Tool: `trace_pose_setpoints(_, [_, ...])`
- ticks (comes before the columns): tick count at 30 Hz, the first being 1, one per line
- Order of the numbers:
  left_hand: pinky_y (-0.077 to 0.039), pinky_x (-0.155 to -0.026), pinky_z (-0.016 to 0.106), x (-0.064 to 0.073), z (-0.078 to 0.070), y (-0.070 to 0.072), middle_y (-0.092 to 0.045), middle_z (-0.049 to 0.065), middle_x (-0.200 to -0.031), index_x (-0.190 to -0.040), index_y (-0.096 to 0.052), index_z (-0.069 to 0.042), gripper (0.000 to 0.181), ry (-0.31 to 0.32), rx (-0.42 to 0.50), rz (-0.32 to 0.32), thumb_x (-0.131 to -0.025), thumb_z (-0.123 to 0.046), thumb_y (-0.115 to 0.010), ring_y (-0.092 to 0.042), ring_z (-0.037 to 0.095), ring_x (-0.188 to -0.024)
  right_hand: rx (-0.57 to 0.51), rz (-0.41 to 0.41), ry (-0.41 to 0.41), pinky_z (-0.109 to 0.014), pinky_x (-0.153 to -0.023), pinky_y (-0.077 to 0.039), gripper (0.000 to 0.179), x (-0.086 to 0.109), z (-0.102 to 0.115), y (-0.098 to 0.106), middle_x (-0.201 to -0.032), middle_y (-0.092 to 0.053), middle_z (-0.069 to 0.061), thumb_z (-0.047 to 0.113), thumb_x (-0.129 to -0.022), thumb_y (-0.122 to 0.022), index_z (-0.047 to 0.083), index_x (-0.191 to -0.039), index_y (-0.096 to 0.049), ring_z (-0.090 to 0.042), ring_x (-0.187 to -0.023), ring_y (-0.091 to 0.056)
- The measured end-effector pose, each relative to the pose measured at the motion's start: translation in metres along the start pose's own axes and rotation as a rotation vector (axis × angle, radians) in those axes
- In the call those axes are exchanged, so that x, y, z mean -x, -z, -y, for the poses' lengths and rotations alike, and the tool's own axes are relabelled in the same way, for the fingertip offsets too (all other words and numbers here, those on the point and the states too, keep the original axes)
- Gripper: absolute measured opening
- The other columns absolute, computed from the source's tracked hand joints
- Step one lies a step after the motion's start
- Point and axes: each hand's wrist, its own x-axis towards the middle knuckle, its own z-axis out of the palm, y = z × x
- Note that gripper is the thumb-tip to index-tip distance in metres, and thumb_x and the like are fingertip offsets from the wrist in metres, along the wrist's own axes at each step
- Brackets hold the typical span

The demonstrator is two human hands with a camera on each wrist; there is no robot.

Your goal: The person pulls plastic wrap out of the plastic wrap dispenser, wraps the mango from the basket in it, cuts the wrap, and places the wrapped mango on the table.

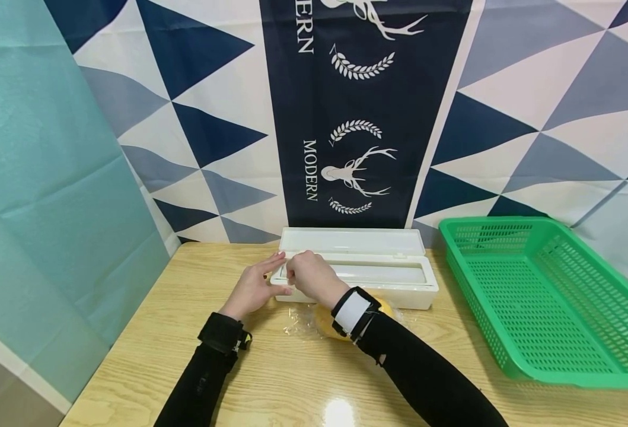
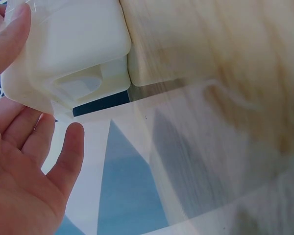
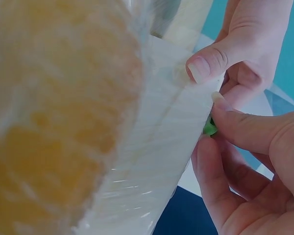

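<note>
A white cling film dispenser lies lengthwise against the wall, its lid raised at the back and a pale roll visible inside. My left hand grips its left end, thumb on the front side and fingers round the far side. At that same end, my right hand pinches a small green slider between thumb and index finger. Clear film drapes from the dispenser over a rounded orange-yellow item on the table. My right wrist partly covers this item in the head view.
A green plastic basket stands to the right of the dispenser. Patterned cloth hangs behind the wooden table, and a teal cloth lines the left side.
</note>
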Motion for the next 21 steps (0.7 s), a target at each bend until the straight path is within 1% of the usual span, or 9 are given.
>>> trace_pose_setpoints(6, [-0.034,-0.113,0.041,-0.0004,-0.0003,0.0,-0.042,-0.006,-0.153,-0.144,-0.054,-0.012,0.077,0.004,0.008,0.004,-0.077,-0.035,-0.085,-0.035,0.018,-0.142,0.01,0.02,-0.019,-0.029,-0.066,-0.053,0.017,-0.0001,0.0005,0.0018,-0.073,-0.067,0.004,-0.003,-0.082,-0.073,0.011,-0.073,-0.073,-0.013,-0.07,-0.061])
trace_pose_setpoints(13, [-0.034,-0.113,0.041,-0.0001,0.0012,-0.0008,-0.042,-0.006,-0.153,-0.144,-0.054,-0.012,0.078,0.012,0.006,0.004,-0.077,-0.035,-0.085,-0.035,0.018,-0.142,0.008,0.029,-0.017,-0.028,-0.064,-0.051,0.019,0.0007,0.0003,0.0022,-0.071,-0.066,0.004,-0.005,-0.082,-0.072,0.011,-0.072,-0.073,-0.013,-0.067,-0.058])
trace_pose_setpoints(21, [-0.035,-0.113,0.042,0.0,0.0009,-0.0003,-0.043,-0.006,-0.152,-0.144,-0.055,-0.012,0.078,-0.006,0.009,-0.01,-0.076,-0.035,-0.086,-0.036,0.019,-0.142,0.025,0.033,-0.026,-0.026,-0.062,-0.049,0.02,0.0008,-0.0017,0.0024,-0.071,-0.065,0.004,-0.006,-0.082,-0.071,0.011,-0.071,-0.072,-0.012,-0.066,-0.057])
